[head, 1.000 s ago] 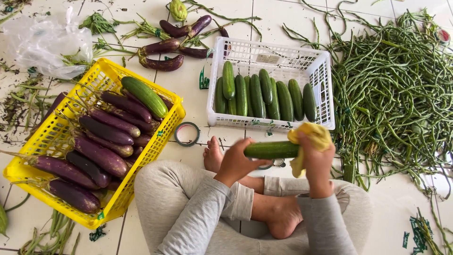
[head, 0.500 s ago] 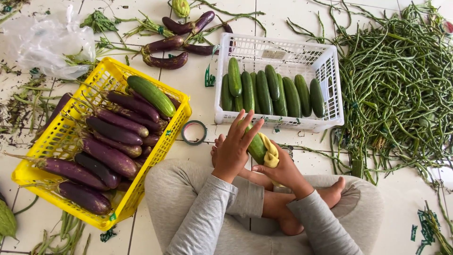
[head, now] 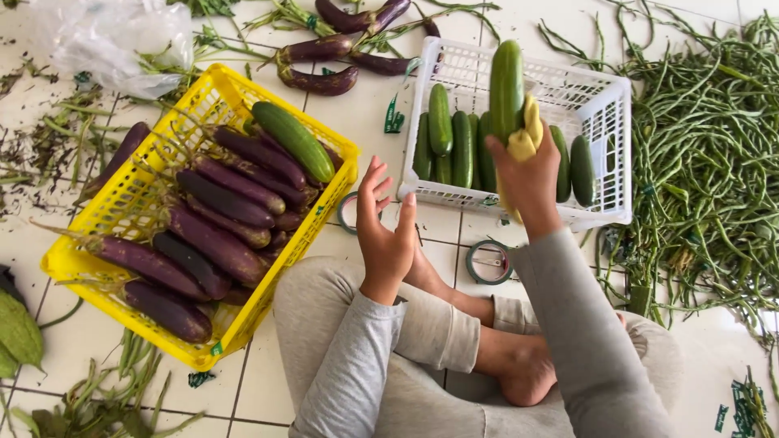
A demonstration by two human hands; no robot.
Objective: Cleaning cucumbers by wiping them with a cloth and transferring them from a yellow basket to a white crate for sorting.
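Far left of the grip: yellow plastic lattice basket (head: 81,268) on the tiled floor (head: 365,113), filled with long glossy purple eggplants (head: 215,243); one smooth green cucumber (head: 294,139) lies across the top of the pile. Clear crumpled plastic bag (head: 114,40) beyond it.

Left hand (head: 385,231): grip released, fingers spread, palm facing in, holding nothing. A roll of green tape (head: 349,212) lies just behind it on the floor; a second roll (head: 489,262) sits nearer the person's legs.

Right hand (head: 527,174): grip clenched around the held cucumber (head: 506,85) together with a yellow cloth (head: 523,138). The cucumber stands near upright, its lower end in the grip, the upper end rising over the white basket (head: 604,105). Skin dark green, smooth, faintly glossy; shape cylindrical, with a rounded tip.

Behind and beside the grip: white plastic grid basket, with more cucumbers (head: 450,146) lying side by side. Loose eggplants (head: 324,77) on the floor above left of it.

Right of the grip: large tangled heap of thin green long beans (head: 706,138), matte, stringy.
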